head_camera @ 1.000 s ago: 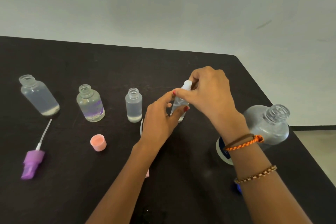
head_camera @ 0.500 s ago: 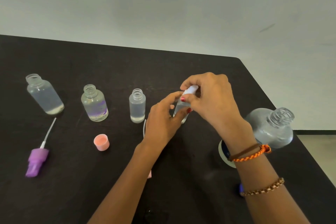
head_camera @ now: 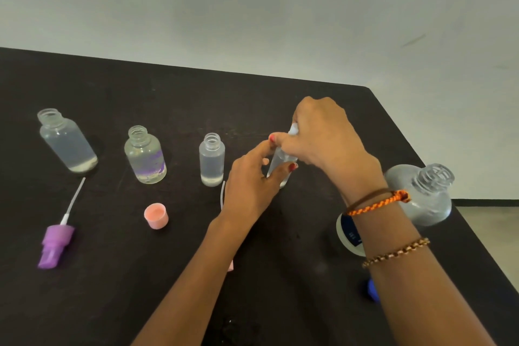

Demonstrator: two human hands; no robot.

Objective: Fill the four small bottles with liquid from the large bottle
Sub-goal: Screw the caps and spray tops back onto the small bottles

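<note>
The left hand [head_camera: 250, 185] gripped the body of the fourth small bottle [head_camera: 278, 163], thumb and fingers curled round it. The right hand [head_camera: 323, 135] pinched the white cap [head_camera: 293, 129] at the bottle's top from above. The bottle stood tilted between both hands; whether its base touched the table [head_camera: 168, 289] could not be told.

Nearer than the grip and to its left lay a pink cap [head_camera: 156, 216] and a purple spray head [head_camera: 54, 244] with its dip tube. Nearer and to the right, the large bottle [head_camera: 421, 194] lay partly hidden behind the right wrist, its neck uncapped.

Level with the grip and to its left stood three small bottles, all uncapped and holding clear liquid: the nearest [head_camera: 212, 160] just beside the left hand, the middle one [head_camera: 145, 155] farther off, the outermost [head_camera: 66, 144] well apart.

Judged risks: the cap could cross-thread if turned while the bottle was tilted. Squeezing the soft body could push liquid out at the neck. A left elbow sweep could topple the uncapped bottles. The right forearm could knock the large bottle.
</note>
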